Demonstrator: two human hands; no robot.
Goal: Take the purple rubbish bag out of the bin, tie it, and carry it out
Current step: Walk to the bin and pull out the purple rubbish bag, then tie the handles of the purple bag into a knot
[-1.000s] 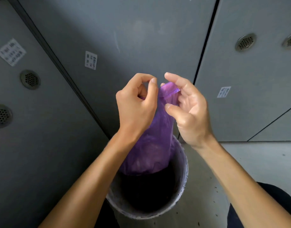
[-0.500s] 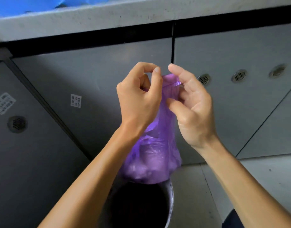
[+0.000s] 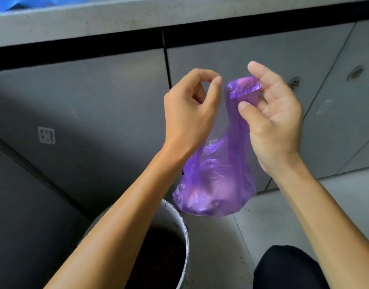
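The purple rubbish bag [image 3: 215, 184] hangs in the air, fully out of the bin and just above and to the right of its rim. My right hand [image 3: 273, 122] pinches the bag's gathered top edge between thumb and fingers. My left hand [image 3: 190, 109] is a little to the left with its fingers curled, thumb touching index finger. A strip of the bag runs up behind its wrist, so it seems to hold another part of the top. The white bin [image 3: 184, 232] stands at the bottom centre with a dark inside, partly hidden by my left forearm.
Grey cabinet doors [image 3: 96, 105] with vent holes and small stickers fill the background under a pale counter edge [image 3: 137, 15]. Something blue [image 3: 33, 2] lies on the counter. Pale floor tiles [image 3: 273, 222] lie to the right. My dark-trousered knee [image 3: 283, 270] is at the bottom right.
The bag has been lifted out of the bin and moved right. My hands have drawn apart, stretching the bag's top. The view has tilted up to show the counter.
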